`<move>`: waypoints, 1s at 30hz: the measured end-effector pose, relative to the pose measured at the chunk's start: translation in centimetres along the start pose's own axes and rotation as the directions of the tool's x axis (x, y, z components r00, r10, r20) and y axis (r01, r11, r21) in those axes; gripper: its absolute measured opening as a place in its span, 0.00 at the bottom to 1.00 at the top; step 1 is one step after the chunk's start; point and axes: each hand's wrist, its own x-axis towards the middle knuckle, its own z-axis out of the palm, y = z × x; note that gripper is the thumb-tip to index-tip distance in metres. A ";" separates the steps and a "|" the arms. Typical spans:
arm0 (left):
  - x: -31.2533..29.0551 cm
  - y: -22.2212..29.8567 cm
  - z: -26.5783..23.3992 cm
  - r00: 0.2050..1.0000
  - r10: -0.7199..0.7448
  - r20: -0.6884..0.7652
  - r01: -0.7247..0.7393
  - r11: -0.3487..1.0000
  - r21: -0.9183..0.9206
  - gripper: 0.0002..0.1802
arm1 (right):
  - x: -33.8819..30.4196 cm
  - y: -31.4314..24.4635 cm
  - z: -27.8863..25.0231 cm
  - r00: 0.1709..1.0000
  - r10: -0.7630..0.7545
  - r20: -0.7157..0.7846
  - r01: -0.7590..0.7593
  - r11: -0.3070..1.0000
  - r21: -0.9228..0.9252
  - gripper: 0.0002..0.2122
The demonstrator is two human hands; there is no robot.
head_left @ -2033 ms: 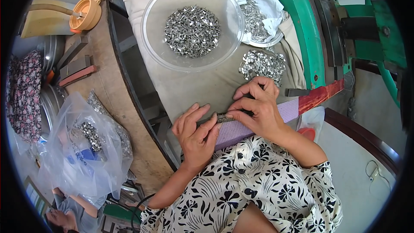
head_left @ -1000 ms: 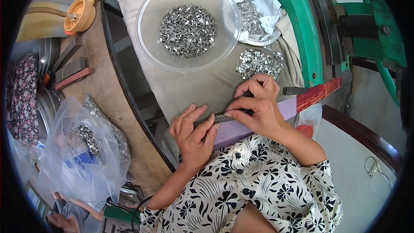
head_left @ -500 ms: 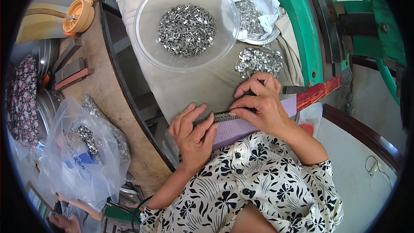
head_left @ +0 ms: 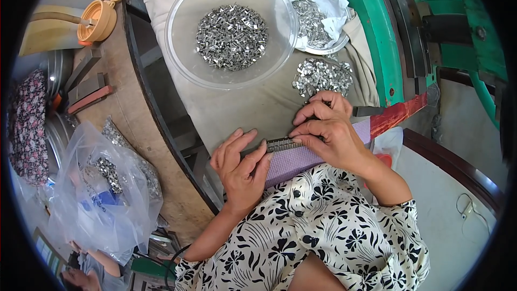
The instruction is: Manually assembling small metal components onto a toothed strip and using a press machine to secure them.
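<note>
Two hands on one row of small metal pieces

Nearest me is the patterned shirt (head_left: 323, 221), and just past it the purple cloth strip (head_left: 285, 166) that lies under the work. The row of metal pieces (head_left: 281, 144) sits along the far edge of that strip, between the two hands.

From here I see the left hand (head_left: 238, 166) with thumb and forefinger drawn in on the row's left end, the other fingers loosely spread. The right hand (head_left: 335, 136) has its thumb and forefinger almost together at the row's right part; whether a single piece is pinched between them I cannot tell, as the fingertips hide it.

To do this well, I would let the left fingers act as a firm stop and use only light, level pressure from the right, so that the pieces stay square and none tips out. I'd want the wrists resting low, since parts this small probably jump if squeezed unevenly.

Beyond the right hand lies a loose pile of metal bits (head_left: 323, 77) on the grey cloth (head_left: 215, 110). Farther off stand the clear bowl (head_left: 173, 48), with more pieces inside, and the metal dish (head_left: 333, 49), partly lined with white. The green machine (head_left: 383, 54) is off to the right.
</note>
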 end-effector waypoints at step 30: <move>-0.2 -0.1 -0.2 1.000 0.021 0.020 -0.021 1.000 0.016 0.15 | -1.0 1.1 -1.4 0.997 0.027 -0.067 -0.033 0.996 -0.088 0.07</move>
